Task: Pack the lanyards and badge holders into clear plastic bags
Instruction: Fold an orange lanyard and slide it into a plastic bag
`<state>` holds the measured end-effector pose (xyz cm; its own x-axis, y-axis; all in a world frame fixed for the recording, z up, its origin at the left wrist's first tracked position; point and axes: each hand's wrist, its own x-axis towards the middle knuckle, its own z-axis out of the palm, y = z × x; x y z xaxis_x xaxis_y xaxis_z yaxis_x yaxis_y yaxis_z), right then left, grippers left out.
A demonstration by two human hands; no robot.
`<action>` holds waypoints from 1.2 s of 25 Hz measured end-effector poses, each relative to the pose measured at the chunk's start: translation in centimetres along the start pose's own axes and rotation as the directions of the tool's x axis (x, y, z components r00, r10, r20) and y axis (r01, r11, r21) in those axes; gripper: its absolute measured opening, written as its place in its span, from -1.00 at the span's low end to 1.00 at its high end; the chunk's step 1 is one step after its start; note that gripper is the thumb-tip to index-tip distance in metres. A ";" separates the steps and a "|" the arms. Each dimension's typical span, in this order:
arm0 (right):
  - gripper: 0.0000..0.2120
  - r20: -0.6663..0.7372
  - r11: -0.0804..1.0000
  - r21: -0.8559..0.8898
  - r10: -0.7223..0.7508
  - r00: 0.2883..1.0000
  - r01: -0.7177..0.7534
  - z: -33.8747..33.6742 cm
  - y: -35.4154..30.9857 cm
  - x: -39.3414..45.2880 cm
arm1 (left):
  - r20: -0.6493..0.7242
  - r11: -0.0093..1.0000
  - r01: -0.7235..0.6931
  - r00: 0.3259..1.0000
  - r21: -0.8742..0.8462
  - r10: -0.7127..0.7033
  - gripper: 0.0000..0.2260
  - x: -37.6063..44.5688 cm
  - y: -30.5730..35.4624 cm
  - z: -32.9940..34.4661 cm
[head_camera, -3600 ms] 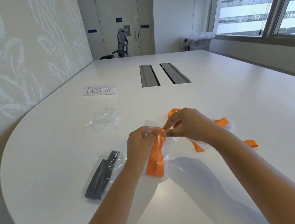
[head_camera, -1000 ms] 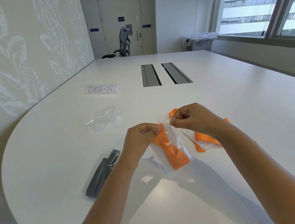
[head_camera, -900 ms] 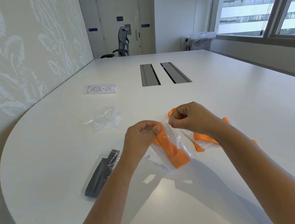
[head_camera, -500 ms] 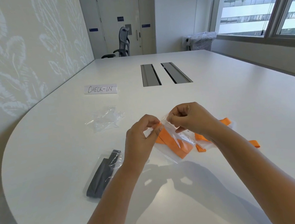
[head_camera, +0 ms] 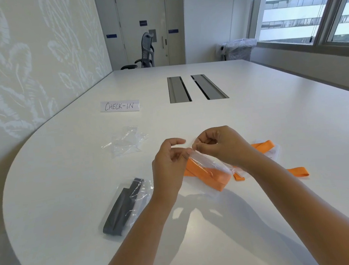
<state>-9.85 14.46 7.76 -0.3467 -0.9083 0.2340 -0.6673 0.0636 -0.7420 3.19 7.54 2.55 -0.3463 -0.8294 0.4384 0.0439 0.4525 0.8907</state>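
1. The left hand [head_camera: 168,166] and right hand [head_camera: 221,145] meet above the white table [head_camera: 272,106], fingertips almost touching.
2. Both pinch the top edge of a clear bag [head_camera: 209,164]; each hand is closed on that edge with thumb and forefinger, the other fingers curled loosely.
3. The bag slopes down from the pinch toward the right wrist, and its lower end rests on the table.
4. A folded orange lanyard [head_camera: 207,175] lies inside the bag, below and between the hands.
5. A second orange lanyard [head_camera: 263,145] lies behind the right wrist on a clear holder or bag; I cannot tell which. One strap end [head_camera: 298,171] shows on the right of the forearm.
6. Left of the left forearm, near it, a grey lanyard [head_camera: 118,214] sits in its own clear bag, flat on the table.
7. Beyond the left hand, well apart, lies a crumpled pile of empty bags [head_camera: 126,143].
8. Farther off, past that pile, a paper sign [head_camera: 120,106] reads "CHECK-IN".
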 end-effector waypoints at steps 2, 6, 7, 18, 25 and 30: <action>-0.91 -0.017 1.000 0.009 0.012 1.000 -0.012 0.3 0.0 0.0 | 0.038 0.997 0.077 0.996 0.012 -0.077 -0.95 0.3 -0.1 -0.3; -0.86 -0.050 0.988 0.153 0.042 0.998 -0.033 0.2 -0.2 0.0 | 0.059 0.957 0.225 0.974 -0.183 -0.218 -0.79 0.5 0.3 -0.5; -0.85 -0.049 0.977 0.211 0.040 0.998 -0.028 0.3 -0.2 0.0 | 0.063 0.940 0.252 0.968 -0.229 -0.244 -0.77 0.5 0.4 -0.5; -0.84 0.037 0.764 0.630 0.153 0.987 -0.142 -1.6 0.4 0.4 | 0.154 0.740 0.458 0.883 -0.492 -0.443 -0.85 1.0 -0.2 -1.3; -0.85 0.089 0.769 0.605 0.190 0.978 -0.204 -0.3 0.8 0.5 | 0.086 0.738 0.407 0.897 -0.539 -0.433 -0.70 1.4 -0.1 -2.0; -0.71 0.212 0.812 0.529 0.155 0.965 -0.246 1.0 1.2 0.4 | 0.112 0.778 0.421 0.900 -0.467 -0.421 -0.75 1.0 0.2 -1.3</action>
<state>-10.15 13.76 6.35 -0.2980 -0.9543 -0.0222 -0.1077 0.0567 -0.9926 4.02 6.39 3.37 -0.4350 -0.9004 0.0067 0.3257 -0.1504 0.9334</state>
